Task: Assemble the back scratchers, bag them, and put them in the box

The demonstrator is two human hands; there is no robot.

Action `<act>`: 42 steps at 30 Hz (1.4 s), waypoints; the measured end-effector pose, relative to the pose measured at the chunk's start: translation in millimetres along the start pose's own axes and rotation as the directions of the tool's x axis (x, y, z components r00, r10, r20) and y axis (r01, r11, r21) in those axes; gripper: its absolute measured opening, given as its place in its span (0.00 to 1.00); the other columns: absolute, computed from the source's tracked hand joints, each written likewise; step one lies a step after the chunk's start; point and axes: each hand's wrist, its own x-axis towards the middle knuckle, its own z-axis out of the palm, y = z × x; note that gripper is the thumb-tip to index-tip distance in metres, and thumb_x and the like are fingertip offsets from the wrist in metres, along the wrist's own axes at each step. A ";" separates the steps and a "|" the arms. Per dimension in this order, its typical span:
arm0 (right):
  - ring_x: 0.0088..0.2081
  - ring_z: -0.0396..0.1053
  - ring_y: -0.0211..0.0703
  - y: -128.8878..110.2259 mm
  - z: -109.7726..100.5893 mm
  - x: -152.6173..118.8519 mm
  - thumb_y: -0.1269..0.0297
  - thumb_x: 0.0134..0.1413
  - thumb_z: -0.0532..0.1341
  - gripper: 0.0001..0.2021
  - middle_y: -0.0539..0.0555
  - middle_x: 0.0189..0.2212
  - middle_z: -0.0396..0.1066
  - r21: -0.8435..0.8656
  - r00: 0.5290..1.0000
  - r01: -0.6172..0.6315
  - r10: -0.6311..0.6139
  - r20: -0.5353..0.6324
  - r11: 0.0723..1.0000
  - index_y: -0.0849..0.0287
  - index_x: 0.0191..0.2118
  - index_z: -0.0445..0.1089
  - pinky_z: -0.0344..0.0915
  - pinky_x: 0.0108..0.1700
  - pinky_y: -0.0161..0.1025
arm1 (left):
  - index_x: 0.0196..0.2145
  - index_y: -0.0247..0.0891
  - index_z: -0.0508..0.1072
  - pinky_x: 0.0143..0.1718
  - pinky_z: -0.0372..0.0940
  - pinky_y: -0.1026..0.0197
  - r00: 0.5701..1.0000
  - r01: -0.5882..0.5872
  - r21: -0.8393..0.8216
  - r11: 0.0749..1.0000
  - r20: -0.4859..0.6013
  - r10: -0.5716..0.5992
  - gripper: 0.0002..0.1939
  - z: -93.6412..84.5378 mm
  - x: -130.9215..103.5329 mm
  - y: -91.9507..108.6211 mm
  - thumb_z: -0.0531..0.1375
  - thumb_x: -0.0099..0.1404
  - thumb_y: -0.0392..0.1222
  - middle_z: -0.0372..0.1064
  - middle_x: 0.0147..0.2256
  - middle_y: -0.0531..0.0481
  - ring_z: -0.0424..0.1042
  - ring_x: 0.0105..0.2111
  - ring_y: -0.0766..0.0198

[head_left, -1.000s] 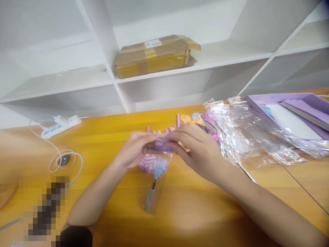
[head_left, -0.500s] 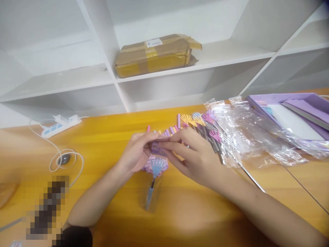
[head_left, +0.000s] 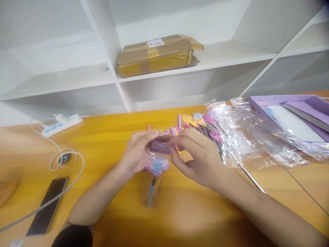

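Observation:
My left hand (head_left: 137, 151) pinches the left side of a small clear plastic bag (head_left: 164, 136), with the thumb on top. On the other side, the closed fingers of my right hand (head_left: 194, 152) grip the bag's edge. A small purple printed piece (head_left: 159, 148) shows at the bag, between the hands; whether it lies inside is unclear. Just below them is a back scratcher (head_left: 157, 165) with a blue hand-shaped head and grey handle, seemingly in a clear sleeve. Its head overlaps pink and purple patterned cards (head_left: 164, 169).
Several colourful back scratchers (head_left: 199, 120) lie beyond my right hand, beside clear plastic bags (head_left: 244, 133). A purple box (head_left: 259, 106) stands at far right. Small coloured sticks (head_left: 175, 131) lie behind the hands. At left are a phone (head_left: 47, 207), a cable (head_left: 82, 164) and a power strip (head_left: 61, 125).
My right fingers have shifted slightly right along the bag, and its opening looks wider. More of the purple piece shows between my hands. The view has shifted slightly.

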 end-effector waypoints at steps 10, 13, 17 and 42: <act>0.32 0.68 0.31 6.0 8.5 -2.4 0.65 0.67 0.67 0.15 0.51 0.38 0.70 0.234 0.969 -0.234 0.245 -0.018 0.944 0.58 0.54 0.66 0.66 0.33 0.32 | 0.36 0.36 0.87 0.53 0.73 0.58 0.994 -0.099 0.034 0.994 0.054 0.097 0.11 2.1 -1.2 -3.0 0.66 0.69 0.43 0.81 0.53 0.41 0.79 0.52 0.54; 0.30 0.68 0.30 12.5 13.2 -3.6 0.69 0.70 0.63 0.13 0.47 0.33 0.70 0.310 0.959 -0.274 0.282 0.020 0.910 0.58 0.57 0.67 0.66 0.32 0.29 | 0.44 0.38 0.85 0.55 0.72 0.57 0.990 -0.104 0.004 0.995 0.093 0.103 0.12 2.1 0.2 -8.6 0.65 0.71 0.47 0.78 0.55 0.41 0.77 0.55 0.54; 0.34 0.68 0.33 23.9 14.7 -3.2 0.69 0.71 0.61 0.11 0.50 0.34 0.70 0.218 0.961 -0.251 0.271 -0.064 0.943 0.57 0.56 0.72 0.67 0.36 0.32 | 0.56 0.40 0.77 0.51 0.75 0.55 0.975 0.051 0.075 0.996 0.210 -0.065 0.24 0.9 2.8 -18.9 0.72 0.66 0.51 0.79 0.53 0.40 0.81 0.48 0.54; 0.31 0.59 0.32 37.4 4.4 0.5 0.58 0.72 0.61 0.19 0.51 0.33 0.63 0.197 0.985 -0.067 0.034 0.167 0.978 0.61 0.29 0.60 0.57 0.34 0.34 | 0.37 0.38 0.77 0.23 0.64 0.64 0.994 0.088 0.264 0.961 0.035 -0.101 0.23 -7.8 7.5 -22.8 0.68 0.66 0.63 0.76 0.23 0.50 0.72 0.19 0.63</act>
